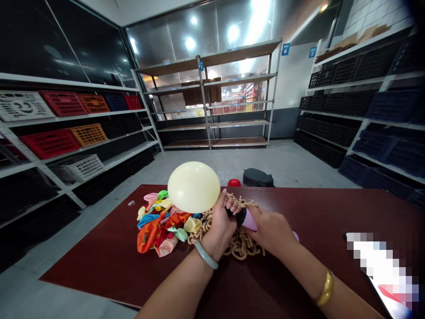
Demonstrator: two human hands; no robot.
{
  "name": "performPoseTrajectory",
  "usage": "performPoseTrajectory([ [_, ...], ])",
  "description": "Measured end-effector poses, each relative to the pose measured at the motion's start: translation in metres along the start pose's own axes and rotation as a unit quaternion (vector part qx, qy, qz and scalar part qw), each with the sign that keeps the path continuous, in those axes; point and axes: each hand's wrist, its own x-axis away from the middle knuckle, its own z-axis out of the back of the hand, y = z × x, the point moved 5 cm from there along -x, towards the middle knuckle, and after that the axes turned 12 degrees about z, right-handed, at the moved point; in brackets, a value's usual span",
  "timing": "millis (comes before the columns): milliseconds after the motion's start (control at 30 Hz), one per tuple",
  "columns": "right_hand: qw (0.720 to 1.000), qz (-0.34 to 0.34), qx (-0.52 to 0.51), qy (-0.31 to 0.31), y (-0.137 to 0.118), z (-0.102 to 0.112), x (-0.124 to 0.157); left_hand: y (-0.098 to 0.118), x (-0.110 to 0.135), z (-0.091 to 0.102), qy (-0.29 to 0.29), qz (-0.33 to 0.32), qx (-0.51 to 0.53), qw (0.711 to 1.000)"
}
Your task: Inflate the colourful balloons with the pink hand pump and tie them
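The pale yellow balloon (194, 187), round and full, is just beyond our left hand (222, 226) and a little to its left. Our left fingers are closed around the place where the balloon should meet the black end (241, 216) of a purple tool (249, 221), which we take for a hand pump. Our right hand (272, 227) is clamped on the purple body. The balloon's neck is hidden inside the left grip, so we cannot tell how deep the black end sits.

To do this step well, in our judgement, we should pinch the neck evenly all around, so that no air escapes, and hold the tool in one line with it. The right hand should not pull sideways, and too tight a skin could burst.

Now we count. There is one inflated balloon at the grip and one tool. To the left of the grip lies one pile of flat balloons (149, 234) in many colours; they overlap, so we cannot number them exactly. Under the grip is one heap of tan curled pieces (241, 251), also too tangled for counting. Well apart, to the right of the grip, lies one pixelated object (381, 274). These rest on one dark red table (99, 270).
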Motion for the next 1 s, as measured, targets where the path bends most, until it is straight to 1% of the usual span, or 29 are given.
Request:
performPoseTrajectory([
  [67, 1.000, 0.007, -0.001, 0.011, -0.001, 0.001, -0.001, 0.005, 0.004, -0.007, 0.000, -0.004, -0.011, 1.000],
  [133, 0.999, 0.019, -0.001, 0.027, 0.000, 0.003, -0.003, 0.016, 0.009, -0.013, 0.001, -0.018, -0.022, 1.000],
  [233, 0.998, 0.037, 0.006, 0.041, 0.007, 0.002, -0.006, 0.045, 0.015, -0.016, -0.003, -0.065, -0.023, 0.998],
  [400, 0.998, 0.042, 0.021, 0.033, 0.028, -0.004, -0.007, 0.102, 0.025, -0.007, -0.008, -0.137, -0.007, 0.990],
  [467, 0.998, 0.035, 0.026, 0.038, 0.033, -0.005, -0.007, 0.115, 0.028, -0.002, -0.003, -0.162, -0.006, 0.987],
  [500, 0.998, 0.031, 0.026, 0.040, 0.035, -0.005, -0.006, 0.117, 0.029, -0.001, -0.001, -0.168, -0.005, 0.986],
  [567, 0.999, 0.018, 0.026, 0.039, 0.037, -0.004, -0.005, 0.114, 0.028, 0.000, 0.000, -0.169, 0.001, 0.986],
  [667, 0.999, -0.005, 0.021, 0.026, 0.036, 0.000, -0.003, 0.097, 0.023, -0.002, -0.008, -0.159, 0.015, 0.987],
  [833, 1.000, -0.013, 0.015, 0.013, 0.022, 0.004, -0.002, 0.053, 0.019, -0.008, -0.007, -0.116, 0.016, 0.993],
  [933, 1.000, -0.011, 0.011, 0.014, 0.011, 0.006, -0.002, 0.026, 0.022, -0.015, -0.012, -0.087, -0.018, 0.996],
  [1000, 1.000, -0.009, 0.000, 0.011, 0.005, 0.006, -0.002, 0.013, 0.025, -0.021, -0.022, -0.075, -0.046, 0.996],
])
